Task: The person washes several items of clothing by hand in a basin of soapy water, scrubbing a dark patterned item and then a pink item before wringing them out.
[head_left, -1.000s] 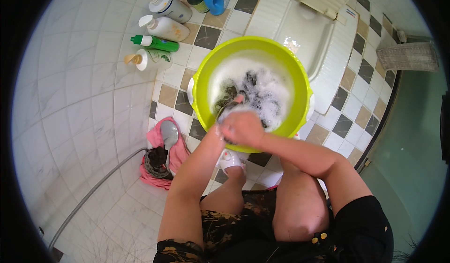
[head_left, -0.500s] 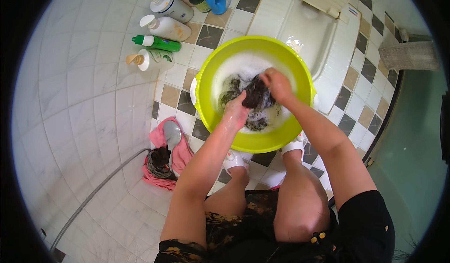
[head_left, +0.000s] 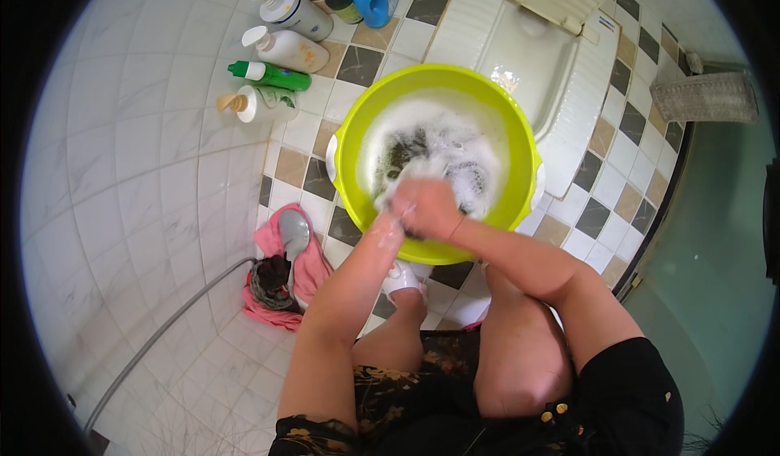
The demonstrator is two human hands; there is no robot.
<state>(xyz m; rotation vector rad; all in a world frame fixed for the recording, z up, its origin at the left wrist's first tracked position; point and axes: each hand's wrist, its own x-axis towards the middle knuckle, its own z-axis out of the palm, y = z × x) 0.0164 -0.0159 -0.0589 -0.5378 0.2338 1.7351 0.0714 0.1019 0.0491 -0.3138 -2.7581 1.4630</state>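
The step in hand looked to be a hand scrub: dark cloth (head_left: 409,149) lay among white suds (head_left: 483,131) in the yellow-green basin (head_left: 522,151), and the right hand (head_left: 431,209) was bent over the left hand (head_left: 395,210) above the basin's near side, the two meeting in suds. Blur and froth hid the fingers, so I could not tell whether either hand was clenched on cloth or only pressed against the other. The next move, I judged, called for a firm rub with the left hand steady underneath, then a turn of the cloth to bring a fresh part between the palms, low enough for drips to fall inside the rim
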